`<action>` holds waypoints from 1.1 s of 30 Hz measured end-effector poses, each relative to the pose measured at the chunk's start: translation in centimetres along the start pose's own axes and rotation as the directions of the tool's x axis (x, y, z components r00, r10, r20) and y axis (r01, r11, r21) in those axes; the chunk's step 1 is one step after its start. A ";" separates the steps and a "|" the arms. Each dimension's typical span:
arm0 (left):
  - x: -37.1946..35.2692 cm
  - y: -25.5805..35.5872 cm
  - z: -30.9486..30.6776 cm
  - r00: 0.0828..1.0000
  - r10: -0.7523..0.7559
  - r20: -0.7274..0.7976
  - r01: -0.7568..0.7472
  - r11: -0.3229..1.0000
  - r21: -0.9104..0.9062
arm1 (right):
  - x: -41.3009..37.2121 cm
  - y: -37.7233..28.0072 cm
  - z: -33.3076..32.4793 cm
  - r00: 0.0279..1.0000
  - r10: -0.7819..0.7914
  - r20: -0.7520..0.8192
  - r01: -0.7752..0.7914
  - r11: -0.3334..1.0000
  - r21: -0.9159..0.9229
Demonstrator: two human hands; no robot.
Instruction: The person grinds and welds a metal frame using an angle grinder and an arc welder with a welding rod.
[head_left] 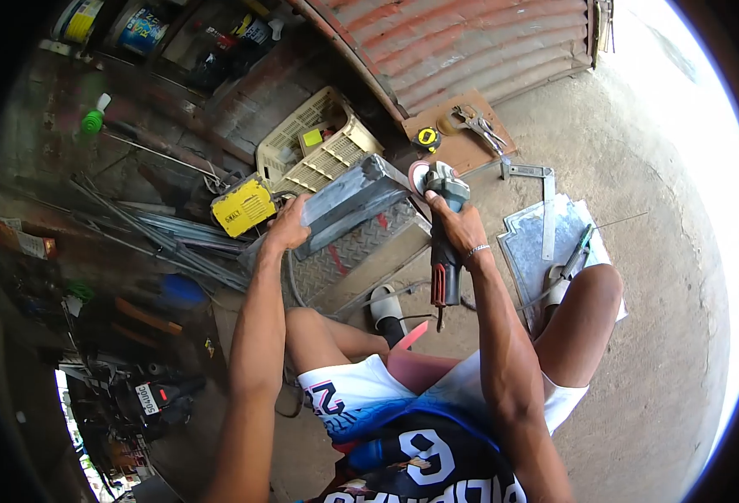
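Observation:
My left hand (288, 225) is closed on the side of a long grey steel box section (348, 199), its fingers over the upper edge. The steel lies slanted on a checker-plate stand (357, 247) with red marks. In my right hand (460, 225) is an angle grinder (445, 272), held by its body, head pointing away from me. Its disc (418, 177) is right beside the far end of the steel. A yellow welding machine (245, 206) stands just beyond my left hand.
A cream plastic crate (323, 142) sits behind the steel. A board (478, 126) carries a tape measure (426, 139) and locking pliers (478, 124). To the right, a metal square (548, 210) lies on sheet metal (524, 230). Metal rods and cables (164, 235) lie at left.

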State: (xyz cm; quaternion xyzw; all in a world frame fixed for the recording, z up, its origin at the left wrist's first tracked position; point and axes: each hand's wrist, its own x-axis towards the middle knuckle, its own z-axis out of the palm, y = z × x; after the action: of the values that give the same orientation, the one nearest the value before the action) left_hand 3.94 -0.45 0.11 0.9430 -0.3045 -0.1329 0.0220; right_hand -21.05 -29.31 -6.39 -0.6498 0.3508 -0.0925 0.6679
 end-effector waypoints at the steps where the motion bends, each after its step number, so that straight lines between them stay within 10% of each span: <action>1: 0.4 -0.3 0.0 1.000 0.001 0.004 -0.001 1.000 0.004 | -0.3 0.6 0.1 0.996 0.078 0.040 -0.085 0.976 0.199; 6: 1.6 -0.4 -0.4 0.999 0.038 -0.021 -0.038 0.999 -0.010 | 1.2 9.0 2.4 0.945 0.323 0.050 -0.284 0.736 0.614; 18: 3.4 0.6 -1.2 0.995 -0.085 -0.060 0.088 0.995 0.052 | 1.7 21.8 1.8 0.757 0.570 0.320 -0.509 0.206 0.836; 24: 4.1 1.1 -0.3 0.965 -0.068 -0.255 0.093 0.992 0.085 | 3.7 25.3 2.5 0.777 0.583 0.238 -0.489 0.322 0.811; 29: 4.1 0.8 0.4 0.933 -0.060 -0.356 0.099 0.991 0.094 | 5.1 27.8 3.1 0.770 0.488 0.412 -0.474 0.005 0.880; 33: 4.6 0.0 1.2 0.895 -0.026 -0.444 0.093 0.987 0.129 | 5.5 29.0 3.5 0.714 0.550 0.433 -0.578 0.114 0.808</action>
State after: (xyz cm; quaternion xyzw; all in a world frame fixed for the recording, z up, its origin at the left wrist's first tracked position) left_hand 7.20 -3.04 -2.12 0.9564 -0.2713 0.1065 0.0167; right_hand -24.61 -25.64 -35.68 0.0127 0.4483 -0.0005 0.8938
